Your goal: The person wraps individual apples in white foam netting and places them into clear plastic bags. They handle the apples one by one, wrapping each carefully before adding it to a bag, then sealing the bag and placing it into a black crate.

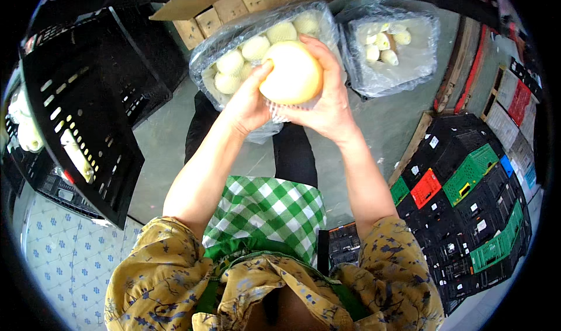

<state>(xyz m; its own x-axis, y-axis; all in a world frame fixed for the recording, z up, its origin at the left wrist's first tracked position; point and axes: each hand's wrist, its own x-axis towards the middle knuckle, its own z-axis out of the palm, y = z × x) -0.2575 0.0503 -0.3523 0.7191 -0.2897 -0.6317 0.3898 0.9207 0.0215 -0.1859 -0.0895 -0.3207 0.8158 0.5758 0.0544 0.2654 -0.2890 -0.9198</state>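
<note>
In front of me I hold a round, pale yellow melon [292, 74] between both hands. My left hand [250, 104] curls around its left side, thumb pressed to the skin. On the other side my right hand [328, 100] wraps it, fingers reaching over the far top. A white foam net [280, 110] bunches under the melon, between my palms. Just beyond stands a box lined with grey plastic [204, 56]. Several foam-netted melons [255, 48] lie in it. Right of it, another plastic-lined box [412, 77] contains several small pale foam pieces [383, 40].
Tall black crates [82, 91] rise close on my left, with pale produce [29, 133] behind. Stacked black crates [432, 237] with green and red ones fill the right. An open cardboard box [245, 1] stands at the back; wooden pallets [461, 68] lie far right.
</note>
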